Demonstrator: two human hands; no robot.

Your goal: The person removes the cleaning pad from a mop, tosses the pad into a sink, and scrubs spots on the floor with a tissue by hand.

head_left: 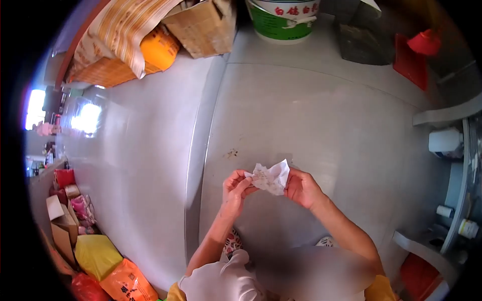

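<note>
A crumpled white paper or tissue with brownish specks is stretched between my two hands, above the grey floor. Its left edge is pinched by my left hand, with the thumb on top and the fingers curled. On the other side my right hand grips the right edge, fingers bent behind it. Just beyond my left hand, a small patch of dark crumbs lies on the floor.
A green and white bucket and a cardboard box stand at the far side. A red dustpan is at the upper right. Yellow and orange bags lie lower left. A low step edge runs left of my hands.
</note>
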